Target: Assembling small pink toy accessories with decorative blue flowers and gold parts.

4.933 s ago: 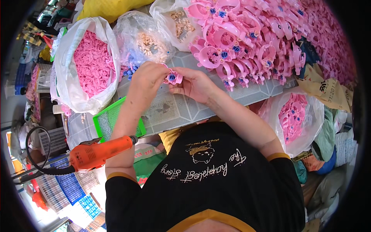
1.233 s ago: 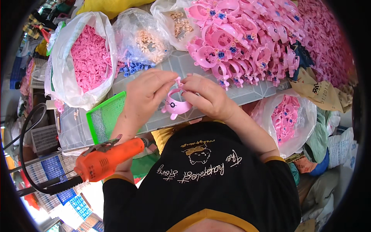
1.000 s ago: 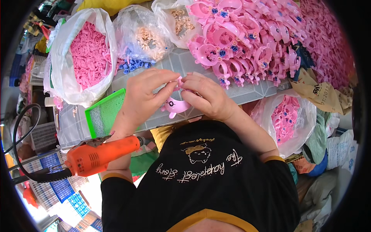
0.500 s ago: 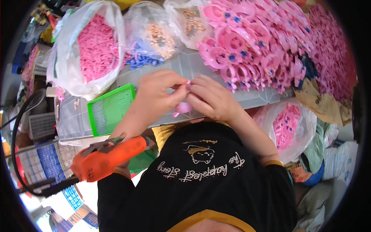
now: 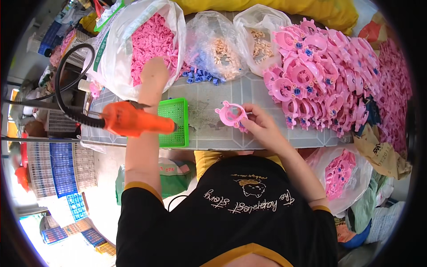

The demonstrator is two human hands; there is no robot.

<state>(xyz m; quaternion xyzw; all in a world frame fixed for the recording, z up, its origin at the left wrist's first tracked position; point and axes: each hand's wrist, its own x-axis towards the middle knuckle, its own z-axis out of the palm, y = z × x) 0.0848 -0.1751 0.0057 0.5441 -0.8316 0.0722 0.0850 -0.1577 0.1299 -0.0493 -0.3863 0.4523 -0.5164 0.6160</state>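
Observation:
My right hand point(image 5: 262, 127) grips a pink plastic ring with small ears point(image 5: 226, 116) by its right side, above the grey table point(image 5: 208, 133). A dark bit shows on the ring near my fingers. My left hand point(image 5: 154, 73) reaches over the white plastic bag point(image 5: 116, 58) into a heap of small pink plastic pieces point(image 5: 152, 38). Its fingers are hidden or blurred among the pieces, so whether it holds one cannot be seen. An orange power tool point(image 5: 133, 119) with a black cable hangs over my left forearm.
A green tray point(image 5: 185, 122) lies beside my left forearm. Behind are blue pieces point(image 5: 200, 76) and clear bags of beige pieces point(image 5: 261, 48). Many pink rings point(image 5: 318, 73) are piled at the right. Below them is another bag of pink pieces point(image 5: 340, 171).
My hands were together over a pink piece and have parted. The left went up and left to the bag of pink pieces; the right holds the ring. The whole view has shifted.

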